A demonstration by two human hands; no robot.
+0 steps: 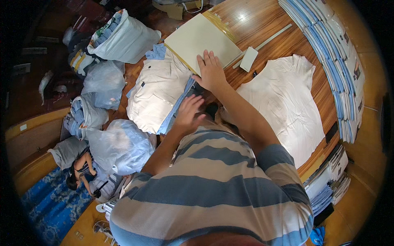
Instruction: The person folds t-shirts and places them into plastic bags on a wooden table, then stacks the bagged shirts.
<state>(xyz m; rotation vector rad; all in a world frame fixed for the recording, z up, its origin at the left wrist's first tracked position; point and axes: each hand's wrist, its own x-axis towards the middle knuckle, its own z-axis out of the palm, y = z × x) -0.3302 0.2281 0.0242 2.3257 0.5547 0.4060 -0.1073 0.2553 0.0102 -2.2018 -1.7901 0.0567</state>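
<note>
My right hand (211, 71) lies with fingers outstretched on the near edge of a cream, flat stack of boards or sheets (199, 39), which has clear yellowish wrapping at its far side. To its left, my left hand (189, 114) is apart from it, fingers extended and nothing in them. It hovers beside a pile of white shirts (152, 96) with blue cloth (167, 123) showing under their edge. Right of my forearm, a white shirt (287, 106) is spread on the wooden table (260, 16), a little rumpled.
A white block-like object (248, 59) and a thin pale strip (271, 41) lie beyond the shirt. Long rows of packed folded shirts (328, 53) line the right. Bags of clothes (127, 39) crowd the left floor, where another person (80, 172) bends near a blue patterned cloth (53, 205).
</note>
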